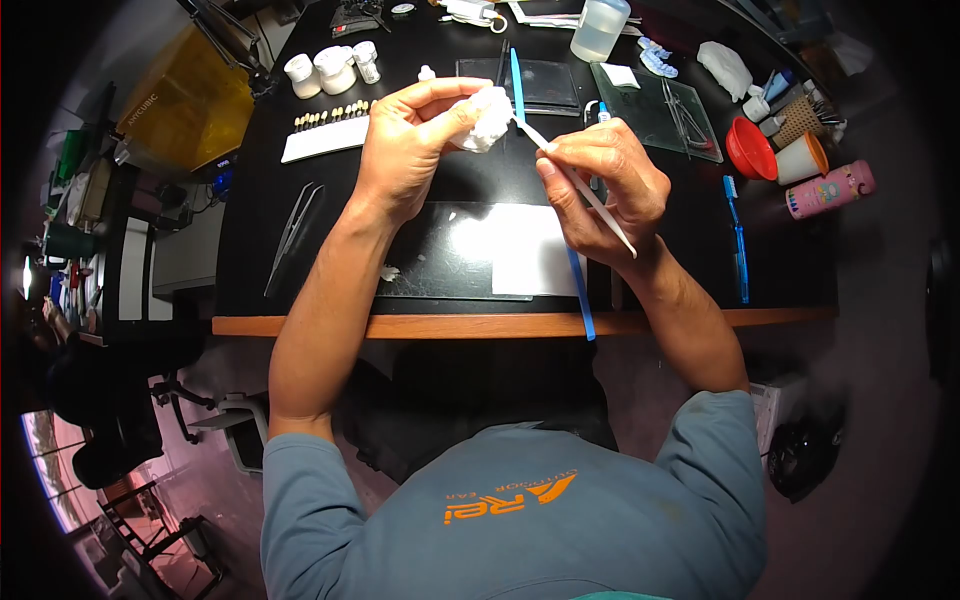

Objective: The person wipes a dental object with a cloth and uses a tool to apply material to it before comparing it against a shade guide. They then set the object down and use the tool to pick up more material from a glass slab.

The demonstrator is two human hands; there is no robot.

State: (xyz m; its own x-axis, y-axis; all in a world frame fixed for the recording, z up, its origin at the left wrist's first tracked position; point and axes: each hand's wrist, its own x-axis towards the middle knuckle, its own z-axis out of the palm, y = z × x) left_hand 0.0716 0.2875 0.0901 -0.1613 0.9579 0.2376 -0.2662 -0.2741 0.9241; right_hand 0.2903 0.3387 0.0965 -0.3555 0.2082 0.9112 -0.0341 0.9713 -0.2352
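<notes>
My left hand (405, 140) pinches a crumpled white tissue or cotton wad (486, 125) between thumb and fingers, above the middle of the table. Held like a pen in my right hand (612, 185) is a slim white-handled instrument (606, 214) with a curved rear end. Its front tip points at the wad and meets or nearly meets its right side; the contact is too small to make out. Below both hands lies a glass slab (440, 255) with a white sheet (522, 268) at its right. A blue strip (580, 290) runs past the table edge.
Tweezers (293, 235) and a tooth shade guide (325, 140) lie left, with white jars (335, 70) behind. At right are a second glass plate (640, 105), a red bowl (750, 148), a pink bottle (830, 190) and a blue toothbrush (738, 240). A translucent cup (598, 32) stands at the back.
</notes>
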